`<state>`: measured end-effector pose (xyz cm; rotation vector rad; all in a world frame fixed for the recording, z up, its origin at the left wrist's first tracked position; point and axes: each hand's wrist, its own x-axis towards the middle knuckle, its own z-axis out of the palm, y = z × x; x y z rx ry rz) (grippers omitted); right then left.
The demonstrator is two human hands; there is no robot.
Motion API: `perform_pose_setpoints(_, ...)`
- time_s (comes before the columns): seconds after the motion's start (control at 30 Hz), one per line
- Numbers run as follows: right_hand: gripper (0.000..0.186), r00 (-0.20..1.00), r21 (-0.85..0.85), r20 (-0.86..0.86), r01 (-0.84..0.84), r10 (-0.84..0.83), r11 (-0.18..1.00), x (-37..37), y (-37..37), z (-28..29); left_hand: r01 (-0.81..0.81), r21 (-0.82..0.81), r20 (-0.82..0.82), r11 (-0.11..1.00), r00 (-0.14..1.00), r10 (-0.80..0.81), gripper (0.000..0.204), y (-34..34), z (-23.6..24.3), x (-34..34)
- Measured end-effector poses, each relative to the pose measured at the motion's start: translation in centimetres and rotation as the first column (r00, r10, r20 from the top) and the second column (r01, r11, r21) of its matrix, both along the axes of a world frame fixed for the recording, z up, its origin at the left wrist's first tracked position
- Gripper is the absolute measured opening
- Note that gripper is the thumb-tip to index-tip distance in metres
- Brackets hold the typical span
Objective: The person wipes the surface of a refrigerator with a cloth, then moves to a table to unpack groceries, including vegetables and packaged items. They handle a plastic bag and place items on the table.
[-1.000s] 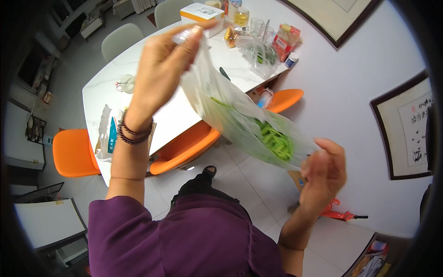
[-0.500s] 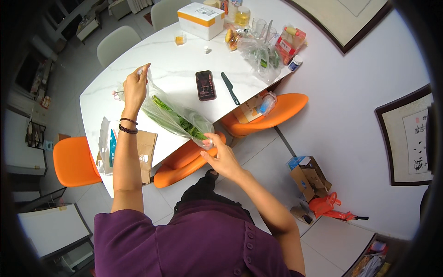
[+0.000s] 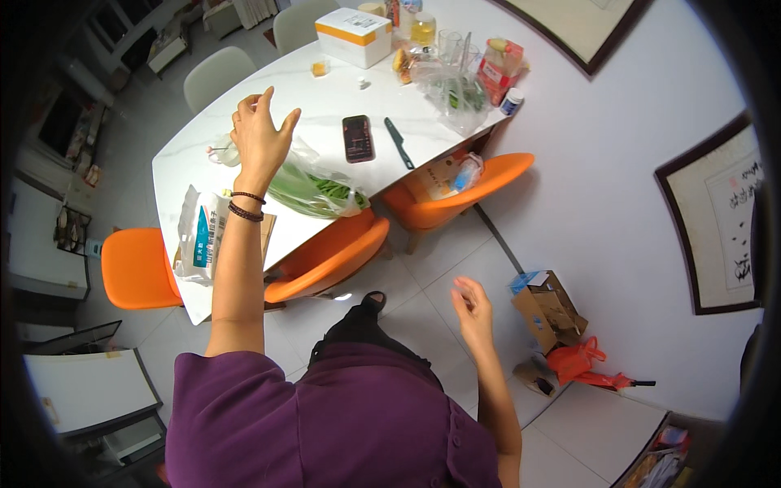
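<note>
A clear plastic bag of long green leafy vegetables (image 3: 325, 192) lies along the near edge of the white marbled table, partly behind my left wrist. Over the table, my left hand (image 3: 262, 137) is raised with fingers and thumb apart, holding nothing. Away from the table, above the floor, my right hand (image 3: 473, 315) hangs empty, its fingers loosely bent and apart. Beyond the bag are a black phone (image 3: 357, 138) and a knife with a dark green blade cover or blade (image 3: 399, 142). A white and blue printed plastic package (image 3: 202, 236) sits beside my left forearm.
Orange chairs (image 3: 329, 259) stand against the table's near side. At the far end are a white box with an orange band (image 3: 353, 37), glasses, a jar and a clear bag with greens (image 3: 457, 98). An open cardboard box (image 3: 550, 311) and red bag (image 3: 576, 358) rest by the wall.
Both hands have let go of the vegetable bag, which now lies on the table. My right hand has moved right and back toward me; the left has opened above the table.
</note>
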<state>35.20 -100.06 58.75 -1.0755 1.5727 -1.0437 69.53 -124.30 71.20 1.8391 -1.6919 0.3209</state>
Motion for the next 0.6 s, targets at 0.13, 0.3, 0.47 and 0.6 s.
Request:
perform_pose_setpoints(0.13, 0.030, 0.979, 0.011, -0.033, 0.201, -0.201, 0.979, -6.1, 8.6, -1.8, 0.262, -0.218, -0.101, 0.940, 0.952, -0.288, 0.050, 2.6, 1.3, -7.2)
perform_pose_setpoints(0.3, 0.023, 0.874, -0.112, -0.143, 0.451, -0.463, 0.886, -11.9, 19.1, -1.5, 0.642, -0.250, -0.301, 0.725, 0.660, -0.688, 0.040, 8.6, 2.2, -18.9)
perform_pose_setpoints(0.47, 0.021, 0.714, -0.227, -0.124, 0.656, -0.689, 0.720, -14.4, 28.6, -2.2, 0.910, -0.239, -0.483, 0.340, 0.192, -0.854, 0.036, 17.6, 2.2, -33.2)
perform_pose_setpoints(0.6, 0.021, 0.597, -0.162, -0.152, 0.771, -0.788, 0.616, -15.7, 36.3, -0.5, 0.982, -0.185, -0.581, 0.045, -0.072, -0.811, 0.037, 27.4, 3.1, -42.0)
